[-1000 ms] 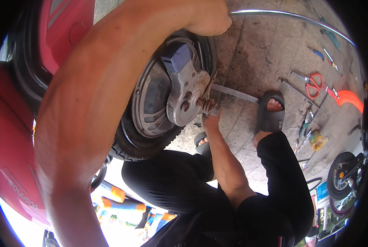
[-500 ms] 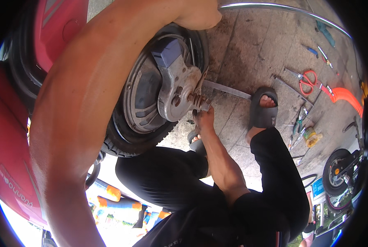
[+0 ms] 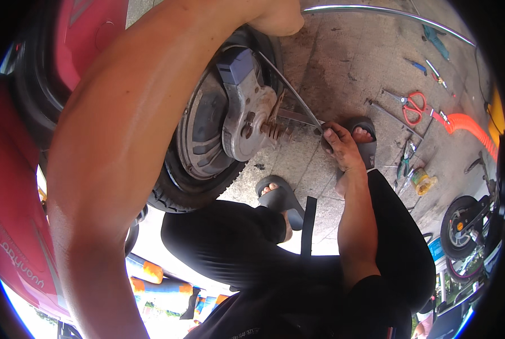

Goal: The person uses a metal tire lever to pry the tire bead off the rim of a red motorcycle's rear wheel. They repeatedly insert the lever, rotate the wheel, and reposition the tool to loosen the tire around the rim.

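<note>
Stained grey paved floor [image 3: 334, 73] carries red-handled scissors [image 3: 415, 108], orange hose [image 3: 472, 126], green-handled pliers [image 3: 404, 161], yellow roll [image 3: 424, 182], and a teal tool [image 3: 437, 43] near the upper right.

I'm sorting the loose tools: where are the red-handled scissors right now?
In the head view, the red-handled scissors lie on the ground, up and right of the right hand, just left of the orange hose.

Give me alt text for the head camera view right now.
A person's right hand holds a thin metal bar angled toward the wheel of a red vehicle. The left hand meets a shiny rod, its grip unclear. Red-handled scissors and pliers lie on paved ground.
</note>
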